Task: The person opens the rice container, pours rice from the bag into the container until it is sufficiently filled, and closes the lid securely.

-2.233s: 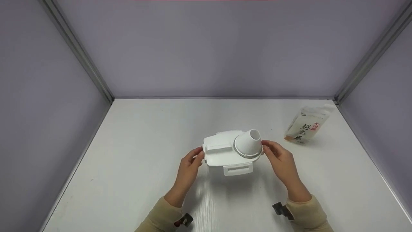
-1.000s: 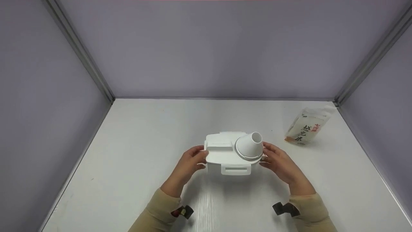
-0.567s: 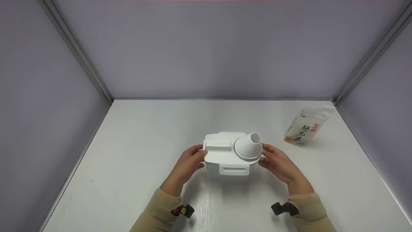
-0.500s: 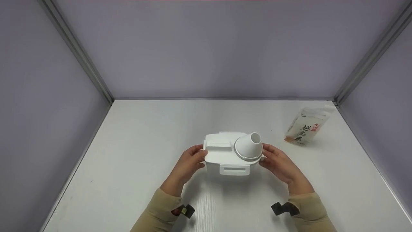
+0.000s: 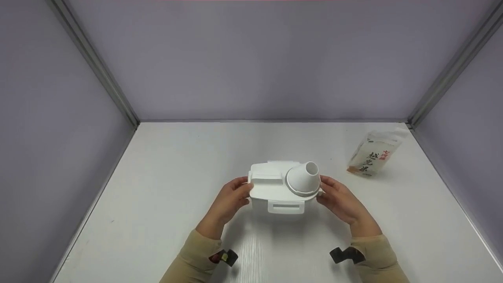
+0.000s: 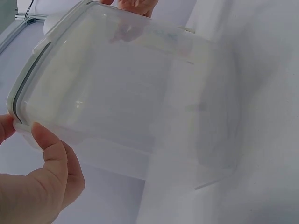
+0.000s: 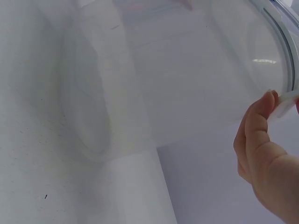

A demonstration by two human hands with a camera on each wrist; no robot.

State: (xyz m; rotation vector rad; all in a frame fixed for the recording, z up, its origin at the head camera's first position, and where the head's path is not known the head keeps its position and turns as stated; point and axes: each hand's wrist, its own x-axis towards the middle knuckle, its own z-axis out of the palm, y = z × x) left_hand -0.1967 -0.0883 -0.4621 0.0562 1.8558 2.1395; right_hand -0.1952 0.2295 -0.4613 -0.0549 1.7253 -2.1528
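Observation:
A see-through plastic storage container [image 6: 126,93] stands upright mid-table, capped by a white lid [image 5: 269,191] with a cone-shaped spout [image 5: 302,179] on its right half. At the lid's front a side latch [image 5: 286,207] sticks outward. My left hand [image 5: 230,198] pinches the lid's left end, thumb on top and fingers below the rim, as the left wrist view also shows. At the opposite end my right hand [image 5: 342,198] pinches the lid's edge by its latch, seen close in the right wrist view. Some fingertips are hidden behind the lid.
A clear bag of rice [image 5: 371,157] with red and black characters stands at the back right of the white table [image 5: 177,157]. Grey panels [image 5: 271,59] enclose the table at the back and both sides. Dark wrist cameras [image 5: 346,255] sit on the sleeves.
Over the first second or so, the container levels out from a slight tilt, and both hands shift their hold along its ends. Since then hands and container have stayed almost still.

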